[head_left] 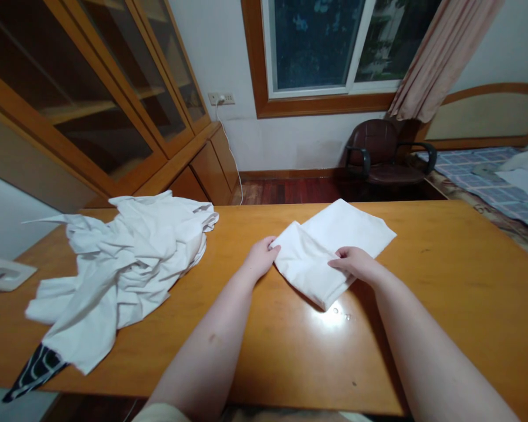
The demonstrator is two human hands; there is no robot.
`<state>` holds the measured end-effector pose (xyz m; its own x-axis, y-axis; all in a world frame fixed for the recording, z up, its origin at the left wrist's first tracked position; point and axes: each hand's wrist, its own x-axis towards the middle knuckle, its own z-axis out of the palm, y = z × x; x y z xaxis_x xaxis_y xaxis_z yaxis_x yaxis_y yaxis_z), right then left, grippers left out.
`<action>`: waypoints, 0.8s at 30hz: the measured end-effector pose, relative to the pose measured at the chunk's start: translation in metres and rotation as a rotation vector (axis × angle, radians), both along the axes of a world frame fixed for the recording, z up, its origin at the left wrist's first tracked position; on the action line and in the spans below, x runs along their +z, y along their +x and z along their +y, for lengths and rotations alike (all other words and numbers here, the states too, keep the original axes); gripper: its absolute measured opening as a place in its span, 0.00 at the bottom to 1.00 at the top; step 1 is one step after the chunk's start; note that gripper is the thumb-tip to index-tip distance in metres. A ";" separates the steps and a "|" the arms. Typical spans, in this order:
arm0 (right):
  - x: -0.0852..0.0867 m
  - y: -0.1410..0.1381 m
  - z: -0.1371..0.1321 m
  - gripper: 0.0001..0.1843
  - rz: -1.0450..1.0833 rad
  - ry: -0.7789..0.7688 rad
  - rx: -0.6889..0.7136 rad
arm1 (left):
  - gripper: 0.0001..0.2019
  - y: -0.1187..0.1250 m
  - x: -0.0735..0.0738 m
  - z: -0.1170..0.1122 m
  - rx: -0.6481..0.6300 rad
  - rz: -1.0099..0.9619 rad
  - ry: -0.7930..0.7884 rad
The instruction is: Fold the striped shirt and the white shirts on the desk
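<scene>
A white cloth [347,225] lies on the wooden table in front of me, partly folded, with its near part doubled over and slightly raised. My left hand [263,257] pinches the left corner of this cloth between thumb and fingers. On its right side, my right hand [355,262] grips the folded edge, thumb and fingers closed on the fabric. The cloth's far part lies flat and reaches toward the table's far edge. Its underside is hidden.
A crumpled heap of white fabric [136,258] covers the table's left part, with a black patterned piece [37,369] poking out over the near edge. A white plastic object [6,273] sits at far left. Beyond the wooden table [457,293] stand a chair [374,149] and a bed [484,170].
</scene>
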<state>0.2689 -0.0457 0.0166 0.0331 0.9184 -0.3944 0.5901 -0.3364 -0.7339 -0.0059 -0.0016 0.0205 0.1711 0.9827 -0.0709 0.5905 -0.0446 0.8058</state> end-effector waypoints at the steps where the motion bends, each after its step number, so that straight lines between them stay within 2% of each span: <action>1: 0.000 -0.001 0.000 0.11 -0.016 0.010 -0.027 | 0.14 -0.004 0.002 -0.002 -0.041 0.059 -0.045; 4: 0.000 -0.001 0.002 0.11 -0.103 0.065 -0.060 | 0.12 -0.015 0.006 -0.016 -0.113 0.197 -0.175; 8: -0.004 -0.001 0.005 0.13 -0.104 0.194 -0.001 | 0.14 -0.027 0.005 -0.032 -0.303 0.061 -0.266; 14: -0.008 0.006 0.006 0.16 0.033 0.249 0.095 | 0.13 -0.031 0.007 -0.033 -0.360 -0.031 -0.030; 19: -0.004 0.009 0.008 0.17 0.037 0.237 0.075 | 0.19 -0.019 0.005 -0.037 -0.532 -0.209 -0.020; 22: -0.006 0.010 0.011 0.18 0.050 0.218 0.014 | 0.29 -0.014 -0.002 -0.036 -0.484 -0.202 -0.101; 24: -0.009 0.010 0.012 0.18 0.089 0.202 -0.036 | 0.25 -0.011 -0.007 -0.034 -0.415 -0.167 -0.152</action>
